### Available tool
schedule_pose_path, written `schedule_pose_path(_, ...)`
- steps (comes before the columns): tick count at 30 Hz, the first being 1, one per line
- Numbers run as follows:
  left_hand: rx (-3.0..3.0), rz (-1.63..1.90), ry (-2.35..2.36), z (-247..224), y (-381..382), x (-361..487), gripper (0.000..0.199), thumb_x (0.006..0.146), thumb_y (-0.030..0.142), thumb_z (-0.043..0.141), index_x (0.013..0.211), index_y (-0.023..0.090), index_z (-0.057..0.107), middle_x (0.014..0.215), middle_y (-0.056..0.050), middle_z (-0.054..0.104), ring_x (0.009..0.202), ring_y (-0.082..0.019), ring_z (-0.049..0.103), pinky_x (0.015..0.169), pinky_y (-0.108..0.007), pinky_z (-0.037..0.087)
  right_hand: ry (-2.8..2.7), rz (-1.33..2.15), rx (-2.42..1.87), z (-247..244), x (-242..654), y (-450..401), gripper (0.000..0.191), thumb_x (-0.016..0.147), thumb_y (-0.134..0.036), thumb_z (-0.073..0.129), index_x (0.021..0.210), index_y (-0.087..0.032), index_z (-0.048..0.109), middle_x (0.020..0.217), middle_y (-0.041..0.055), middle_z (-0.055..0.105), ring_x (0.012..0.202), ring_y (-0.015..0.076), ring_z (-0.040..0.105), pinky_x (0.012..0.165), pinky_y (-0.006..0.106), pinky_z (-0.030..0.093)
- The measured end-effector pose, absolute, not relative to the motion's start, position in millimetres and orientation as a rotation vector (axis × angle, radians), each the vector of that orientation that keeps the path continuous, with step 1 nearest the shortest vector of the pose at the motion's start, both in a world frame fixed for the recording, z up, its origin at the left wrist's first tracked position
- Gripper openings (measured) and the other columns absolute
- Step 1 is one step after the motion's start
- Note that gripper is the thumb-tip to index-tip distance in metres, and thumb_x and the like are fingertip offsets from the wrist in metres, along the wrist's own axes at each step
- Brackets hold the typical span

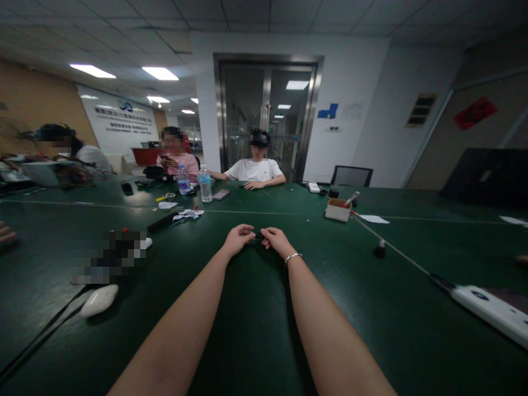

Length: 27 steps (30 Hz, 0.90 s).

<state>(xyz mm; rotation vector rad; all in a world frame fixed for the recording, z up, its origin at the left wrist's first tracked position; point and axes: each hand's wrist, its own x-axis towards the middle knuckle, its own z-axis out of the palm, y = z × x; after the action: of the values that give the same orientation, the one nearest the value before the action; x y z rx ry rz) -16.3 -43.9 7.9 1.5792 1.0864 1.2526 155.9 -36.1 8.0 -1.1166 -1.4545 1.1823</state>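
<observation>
Both my arms reach out over the dark green table (256,308). A small black object (259,235) sits between my fingertips, held from both sides. My left hand (240,240) pinches its left end with thumb and fingers. On the other side, my right hand (275,241) grips the right end, its fingers curled, and a silver bracelet (293,258) circles that wrist. What the black object is cannot be made out at this size.
A small box (338,211), a black brush (379,250) and a white power strip (490,311) lie to the right. Water bottles (205,186), papers (187,214) and a white mouse-shaped object (100,300) are to the left. Three people sit beyond.
</observation>
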Motion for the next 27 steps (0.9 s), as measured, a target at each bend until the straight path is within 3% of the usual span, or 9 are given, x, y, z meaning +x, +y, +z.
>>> schedule_pose_path(4,1.549,1.209,1.096,5.8,-41.6,-14.8,0.031,0.073,0.029,0.069,0.098,0.012,0.061,0.079,-0.008,0.068,0.071,-0.016,0.066,0.062,-0.026,0.050,-1.453,1.188,-1.114,7.7,155.8,-36.2,0.015,0.085,-0.026,0.059,0.079,-0.012,0.061,0.051,-0.0005,0.060,0.042,0.0061,0.053,0.040,0.013,0.044)
schedule_pose_path(9,1.566,1.176,1.190,1.4,-39.0,-11.2,0.030,0.085,0.038,0.051,0.096,0.013,0.060,0.084,-0.009,0.067,0.066,-0.014,0.065,0.057,-0.024,0.048,-1.440,1.191,-1.114,8.2,154.6,-36.8,0.015,0.086,-0.024,0.058,0.078,-0.012,0.061,0.049,-0.0015,0.058,0.040,0.0054,0.051,0.038,0.013,0.043)
schedule_pose_path(13,1.631,1.190,1.180,1.2,-40.3,-11.7,0.032,0.078,0.031,0.061,0.106,0.016,0.059,0.098,-0.009,0.064,0.076,-0.014,0.064,0.057,-0.022,0.048,-1.441,1.197,-1.115,9.0,154.2,-37.5,0.014,0.086,-0.022,0.057,0.079,-0.011,0.061,0.048,-0.0018,0.058,0.040,0.0058,0.051,0.038,0.013,0.043)
schedule_pose_path(16,1.683,1.206,1.180,1.8,-41.3,-13.2,0.036,0.071,0.024,0.066,0.106,0.016,0.060,0.095,-0.008,0.062,0.072,-0.012,0.060,0.057,-0.022,0.048,-1.439,1.195,-1.112,9.2,154.5,-37.7,0.013,0.085,-0.023,0.059,0.078,-0.012,0.061,0.048,-0.0017,0.058,0.040,0.0059,0.052,0.039,0.013,0.043)
schedule_pose_path(21,1.640,1.185,1.167,0.0,-39.0,-13.6,0.029,0.077,0.030,0.061,0.102,0.016,0.061,0.080,-0.005,0.062,0.066,-0.012,0.058,0.056,-0.022,0.047,-1.435,1.192,-1.119,9.2,154.6,-37.6,0.015,0.084,-0.025,0.061,0.077,-0.012,0.061,0.048,-0.0016,0.058,0.040,0.0060,0.052,0.038,0.013,0.043)
schedule_pose_path(27,1.584,1.211,1.169,0.5,-39.0,-13.8,0.030,0.077,0.030,0.062,0.104,0.017,0.060,0.097,-0.008,0.062,0.080,-0.014,0.060,0.060,-0.021,0.048,-1.442,1.191,-1.119,8.8,154.7,-37.0,0.014,0.084,-0.025,0.060,0.079,-0.012,0.061,0.048,-0.0016,0.058,0.040,0.0058,0.051,0.039,0.014,0.043)
